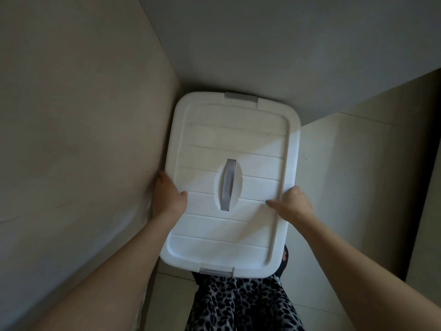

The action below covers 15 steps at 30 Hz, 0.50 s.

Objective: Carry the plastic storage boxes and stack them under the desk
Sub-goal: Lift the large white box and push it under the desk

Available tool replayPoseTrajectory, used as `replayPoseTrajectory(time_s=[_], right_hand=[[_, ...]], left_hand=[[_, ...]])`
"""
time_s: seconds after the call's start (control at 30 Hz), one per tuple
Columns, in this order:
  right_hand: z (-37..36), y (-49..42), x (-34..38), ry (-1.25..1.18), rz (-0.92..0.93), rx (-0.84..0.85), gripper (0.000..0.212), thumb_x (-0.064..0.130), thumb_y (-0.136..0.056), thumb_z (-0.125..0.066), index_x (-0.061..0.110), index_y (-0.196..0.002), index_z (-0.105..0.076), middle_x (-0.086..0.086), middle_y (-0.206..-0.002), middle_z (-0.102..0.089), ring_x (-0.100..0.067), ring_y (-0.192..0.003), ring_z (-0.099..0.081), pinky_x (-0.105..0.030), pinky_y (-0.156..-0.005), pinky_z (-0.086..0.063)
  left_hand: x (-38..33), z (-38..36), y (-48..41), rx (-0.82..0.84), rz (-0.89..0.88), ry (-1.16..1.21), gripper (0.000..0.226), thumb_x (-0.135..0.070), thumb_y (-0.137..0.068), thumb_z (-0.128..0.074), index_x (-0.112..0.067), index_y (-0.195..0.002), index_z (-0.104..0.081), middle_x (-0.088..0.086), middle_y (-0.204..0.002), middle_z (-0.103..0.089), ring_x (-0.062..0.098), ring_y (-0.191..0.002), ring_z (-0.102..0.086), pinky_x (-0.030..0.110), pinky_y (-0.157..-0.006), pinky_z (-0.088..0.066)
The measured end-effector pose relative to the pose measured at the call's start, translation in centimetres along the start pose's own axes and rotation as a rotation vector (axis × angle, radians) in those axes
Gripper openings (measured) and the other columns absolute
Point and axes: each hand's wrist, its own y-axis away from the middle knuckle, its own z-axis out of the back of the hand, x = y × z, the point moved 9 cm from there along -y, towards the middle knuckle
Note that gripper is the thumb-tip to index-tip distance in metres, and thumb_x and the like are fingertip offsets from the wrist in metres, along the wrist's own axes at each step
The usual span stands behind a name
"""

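Observation:
A white plastic storage box (229,139) with a ribbed lid, a grey recessed handle (228,185) and grey end clips fills the middle of the head view. My left hand (167,194) grips its left edge, thumb on the lid, fingers hidden below. On the right edge my right hand (291,204) holds the box the same way, thumb resting on the lid. The box's far end reaches toward a grey surface (262,56) ahead. Its body is hidden beneath the lid.
A beige panel (83,127) stands close on the left, almost touching my left hand. Pale tiled floor (346,175) lies to the right and below. A leopard-print garment (238,306) and a sandalled foot (284,255) show under the box's near end.

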Motion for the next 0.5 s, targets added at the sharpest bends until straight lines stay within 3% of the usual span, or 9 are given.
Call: replayPoseTrajectory(time_s=[0.13,0.3,0.5], right_hand=[[1.9,2.8,2.1,0.112,0.082,0.015,0.069,0.032,-0.074,-0.077,0.008,-0.128,-0.041,-0.012,-0.122,-0.054,-0.029,-0.101,-0.058,-0.033,-0.073,-0.044],[4.6,8.1,5.3,0.127,0.212,0.063,0.071,0.02,-0.075,-0.076,0.013,-0.137,-0.043,-0.01,-0.127,-0.053,-0.028,-0.096,-0.064,-0.033,-0.077,-0.051],[8.6,17.4,8.4,0.057,0.371,0.164,0.06,0.027,-0.081,-0.072,0.018,-0.135,-0.046,-0.001,-0.131,-0.054,-0.016,-0.095,-0.056,-0.027,-0.076,-0.044]], left_hand=[[-2.4,1.1,2.1,0.052,-0.108,-0.075,0.08,-0.025,-0.084,-0.068,-0.001,-0.147,-0.025,0.017,-0.151,-0.031,0.03,-0.14,-0.03,0.038,-0.112,-0.03],[-4.7,3.1,6.7,0.288,-0.116,-0.004,0.067,-0.031,-0.079,-0.074,-0.011,-0.136,-0.046,0.007,-0.137,-0.053,0.025,-0.121,-0.053,0.037,-0.099,-0.045],[-8.3,9.1,14.6,0.315,-0.199,-0.015,0.064,-0.038,-0.08,-0.072,-0.015,-0.134,-0.047,0.003,-0.133,-0.056,0.021,-0.115,-0.056,0.032,-0.091,-0.046]])
